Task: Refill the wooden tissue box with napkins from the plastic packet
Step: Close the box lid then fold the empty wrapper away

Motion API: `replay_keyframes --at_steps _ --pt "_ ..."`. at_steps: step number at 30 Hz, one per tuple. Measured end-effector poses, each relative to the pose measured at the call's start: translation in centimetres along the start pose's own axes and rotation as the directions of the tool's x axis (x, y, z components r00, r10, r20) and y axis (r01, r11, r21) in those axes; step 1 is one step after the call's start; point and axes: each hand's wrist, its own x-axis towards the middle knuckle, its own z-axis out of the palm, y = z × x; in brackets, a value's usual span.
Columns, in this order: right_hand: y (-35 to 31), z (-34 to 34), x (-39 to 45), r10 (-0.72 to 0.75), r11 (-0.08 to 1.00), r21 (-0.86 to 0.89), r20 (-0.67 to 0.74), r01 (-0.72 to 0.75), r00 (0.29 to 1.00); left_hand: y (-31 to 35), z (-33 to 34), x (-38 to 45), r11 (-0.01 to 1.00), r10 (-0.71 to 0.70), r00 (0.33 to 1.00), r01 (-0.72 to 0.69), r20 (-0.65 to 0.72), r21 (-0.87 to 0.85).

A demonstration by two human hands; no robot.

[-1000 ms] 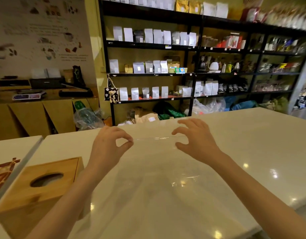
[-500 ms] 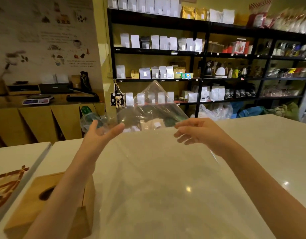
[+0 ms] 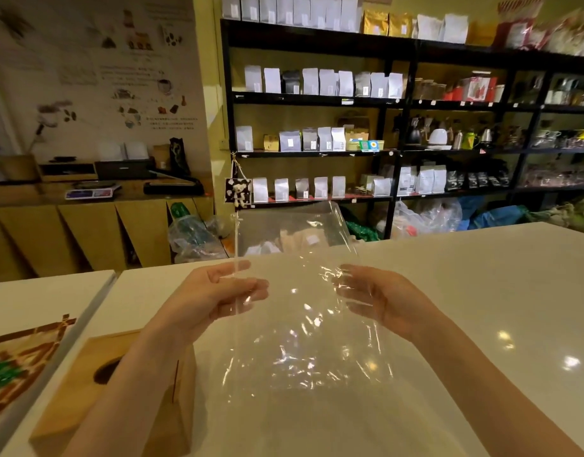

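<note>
Head view: I hold a clear, crinkled plastic packet (image 3: 303, 311) upright above the pale, glossy stone counter (image 3: 481, 291), with one hand at each side edge. My left hand (image 3: 214, 298) has its thumb and fingers pinched on the packet's left edge, and my right hand (image 3: 379, 301) curls round the right edge, its fingers partly behind the film. The packet looks see-through all the way down; I make out no stack of napkins inside it or anywhere on the counter, though glare on the film could hide something thin.

The light wooden tissue box (image 3: 86, 397) with its dark oval slot sits on the counter at lower left, partly under my left forearm and well clear of the packet. Whether it already holds napkins I cannot tell.

Behind the counter run black metal shelves (image 3: 317, 100) lined with white pouches.

My reading: the step in hand is handling the packet itself, likely emptied. If so, the next move calls for setting the film aside and checking the box.
</note>
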Motion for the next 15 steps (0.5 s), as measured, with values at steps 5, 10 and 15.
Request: replay_keyframes --at_steps 5,10,15 --pt "0.4 -0.6 -0.5 -0.201 0.968 -0.161 -0.039 0.192 0.979 0.2 0.5 -0.1 1.000 0.022 0.991 -0.020 -0.131 0.015" --pt "0.0 -1.0 -0.8 -0.246 0.917 -0.316 0.026 0.242 0.969 0.5 0.6 -0.4 0.976 0.064 0.993 -0.042 -0.102 0.212" --pt "-0.6 -1.5 -1.4 -0.261 0.794 -0.545 0.093 0.268 0.961 0.5 0.3 -0.6 0.858 0.108 0.988 -0.035 -0.115 0.513"
